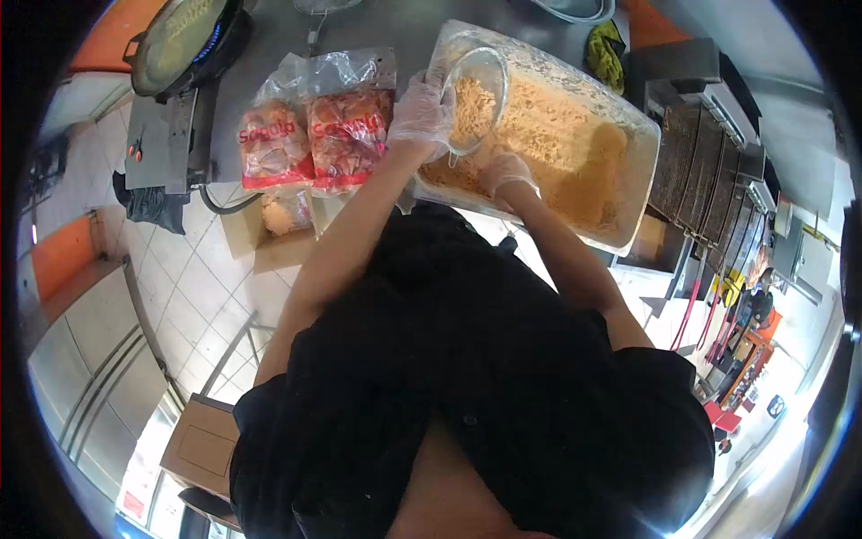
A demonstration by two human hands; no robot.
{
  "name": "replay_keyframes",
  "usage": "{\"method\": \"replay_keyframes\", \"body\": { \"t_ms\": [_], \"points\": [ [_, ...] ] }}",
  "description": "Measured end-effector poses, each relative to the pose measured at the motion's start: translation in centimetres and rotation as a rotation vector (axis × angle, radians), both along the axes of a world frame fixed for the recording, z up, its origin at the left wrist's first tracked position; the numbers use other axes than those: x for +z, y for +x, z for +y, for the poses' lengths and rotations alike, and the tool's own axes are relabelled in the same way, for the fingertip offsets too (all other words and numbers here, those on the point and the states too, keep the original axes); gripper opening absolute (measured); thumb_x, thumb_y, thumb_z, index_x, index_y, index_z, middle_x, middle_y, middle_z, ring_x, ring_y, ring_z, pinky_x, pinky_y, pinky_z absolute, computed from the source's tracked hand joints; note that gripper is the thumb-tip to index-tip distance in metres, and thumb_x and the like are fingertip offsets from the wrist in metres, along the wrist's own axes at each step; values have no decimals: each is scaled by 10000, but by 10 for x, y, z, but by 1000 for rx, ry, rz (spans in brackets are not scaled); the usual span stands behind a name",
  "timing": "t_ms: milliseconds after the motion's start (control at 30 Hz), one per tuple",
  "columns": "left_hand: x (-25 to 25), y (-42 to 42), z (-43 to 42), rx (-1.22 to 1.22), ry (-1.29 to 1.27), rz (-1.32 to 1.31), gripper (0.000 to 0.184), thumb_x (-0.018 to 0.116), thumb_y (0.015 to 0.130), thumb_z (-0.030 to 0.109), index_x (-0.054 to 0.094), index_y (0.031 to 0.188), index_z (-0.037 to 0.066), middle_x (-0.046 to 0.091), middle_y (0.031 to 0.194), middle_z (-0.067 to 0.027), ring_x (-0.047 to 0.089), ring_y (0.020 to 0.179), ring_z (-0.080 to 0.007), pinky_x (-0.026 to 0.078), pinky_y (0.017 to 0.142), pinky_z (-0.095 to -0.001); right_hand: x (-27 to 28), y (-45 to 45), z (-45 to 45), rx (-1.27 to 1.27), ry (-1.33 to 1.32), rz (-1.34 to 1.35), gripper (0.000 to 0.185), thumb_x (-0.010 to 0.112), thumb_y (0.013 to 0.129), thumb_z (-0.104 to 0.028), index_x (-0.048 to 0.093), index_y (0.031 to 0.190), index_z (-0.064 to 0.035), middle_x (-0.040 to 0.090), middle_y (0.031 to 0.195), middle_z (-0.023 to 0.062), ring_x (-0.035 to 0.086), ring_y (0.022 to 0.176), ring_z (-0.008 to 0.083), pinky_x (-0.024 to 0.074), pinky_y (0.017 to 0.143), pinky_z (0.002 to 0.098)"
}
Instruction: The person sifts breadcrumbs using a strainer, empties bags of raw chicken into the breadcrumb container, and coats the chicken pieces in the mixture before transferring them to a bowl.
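Note:
My left hand, in a clear plastic glove, grips the left rim of a round wire strainer. Orange-tan breading in clumps lies inside the strainer. The strainer is over the left part of a large pale tub that holds more of the loose breading. Also gloved, my right hand is down in the tub at its near side, just right of the strainer's lower end. Its fingers are hidden by breading and the back of the hand.
Two clear bags of raw meat with red print lie left of the tub. A black pan of oil sits over a blue flame at far left. Another strainer and a green-yellow cloth are behind. An opened cardboard box stands below the counter.

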State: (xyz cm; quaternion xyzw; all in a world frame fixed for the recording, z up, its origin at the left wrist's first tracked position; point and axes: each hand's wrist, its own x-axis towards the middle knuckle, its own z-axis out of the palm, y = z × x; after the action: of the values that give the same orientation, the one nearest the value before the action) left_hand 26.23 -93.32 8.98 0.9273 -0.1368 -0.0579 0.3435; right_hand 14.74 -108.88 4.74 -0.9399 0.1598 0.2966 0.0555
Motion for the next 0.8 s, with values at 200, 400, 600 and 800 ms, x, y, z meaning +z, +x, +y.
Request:
{"method": "replay_keyframes", "body": {
  "t_ms": [200,400,600,800],
  "points": [
    [10,-3,2,-18,-17,-38,396,442,920,293,437,1263,96,497,1191,-190,581,968,-359,480,836,-437,35,17,-5,294,265,324,428,539,794,-285,591,1135,-30,588,1176,167,555,1095,313,439,931,367],
    [19,-2,6,-31,4,3,393,468,917,258,423,1294,157,504,1189,-189,567,998,-369,479,836,-438,28,9,-51,-173,809,272,496,626,791,-298,553,1237,-93,479,1340,91,490,1182,251,389,995,365],
    [13,1,0,-20,86,-48,376,448,914,281,447,1224,69,495,1211,-195,557,1039,-352,455,882,-427,59,70,-59,-1061,1306,-6,548,577,875,-413,492,1239,-13,499,1256,161,565,998,208,485,827,351],
    [-3,7,-13,-109,490,-419,506,448,881,230,382,1343,33,358,1407,-185,357,1292,-337,265,1083,-445,-4,57,-82,-354,198,-383,645,581,847,-476,442,1288,-27,595,1128,143,573,951,227,445,857,351]
  ]
}}
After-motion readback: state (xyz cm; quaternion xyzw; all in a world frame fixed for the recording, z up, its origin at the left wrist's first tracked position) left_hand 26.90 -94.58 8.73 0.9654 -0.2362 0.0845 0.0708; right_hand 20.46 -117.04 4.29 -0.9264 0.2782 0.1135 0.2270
